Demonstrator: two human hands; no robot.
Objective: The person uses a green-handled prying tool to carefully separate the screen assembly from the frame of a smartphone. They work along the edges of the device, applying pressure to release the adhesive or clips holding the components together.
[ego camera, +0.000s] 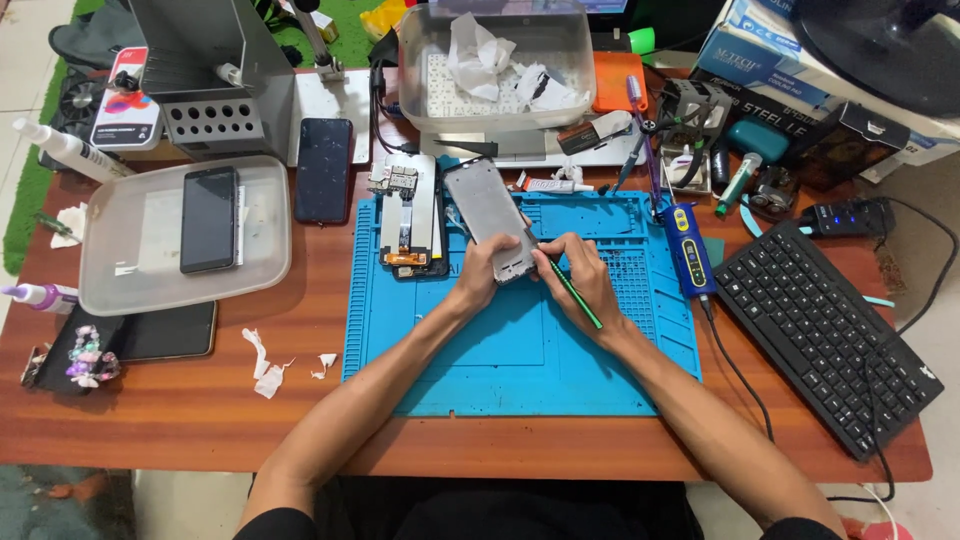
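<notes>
Over the blue mat (500, 370), the left hand (478, 275) is clamped on the lower end of a grey phone frame (492, 218) — the right hand (585, 282) pinches a green tool (574, 292) against its edge

**One head-worn view, looking down on the desk**

There is a single view — a camera on the person's head, tilted steeply down and forward over a wooden desk (300, 420). It sits fairly near: both forearms enter from the near edge and meet at the middle, over a blue mat (520, 370). The frame spans the desk from a clear tray (110, 285) at left to a black keyboard (825, 335) at right — boxes (760, 50) line the far edge.
</notes>
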